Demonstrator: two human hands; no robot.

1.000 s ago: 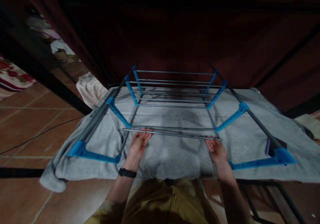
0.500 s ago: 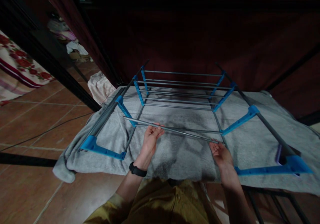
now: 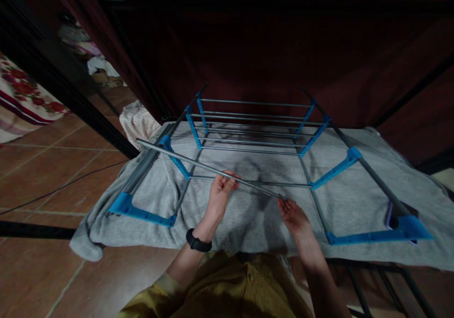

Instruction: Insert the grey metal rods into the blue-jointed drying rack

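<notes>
A thin grey metal rod (image 3: 184,158) slants across the front of a rack frame, its left end raised higher than its right. Near the rod's middle, my left hand (image 3: 220,193) pinches it between thumb and fingers. My right hand (image 3: 291,215) has its fingertips closed at the rod's right end. Beneath and behind is the rack, with blue plastic brackets (image 3: 340,169) joined by dark side tubes. Several crossbars (image 3: 255,151) span its far part, and one crossbar (image 3: 273,184) lies just behind my hands.
The rack rests on a grey blanket (image 3: 248,228) over a bed-like surface. A phone-like dark object (image 3: 393,214) with a purple edge lies by the right front bracket. More tubes (image 3: 136,171) lie along the left side. Dark posts and a maroon curtain (image 3: 255,48) stand around.
The rod has shifted left and its left end has risen past the left bracket. My right hand has moved left with the rod's right end; my left hand stays near the middle.
</notes>
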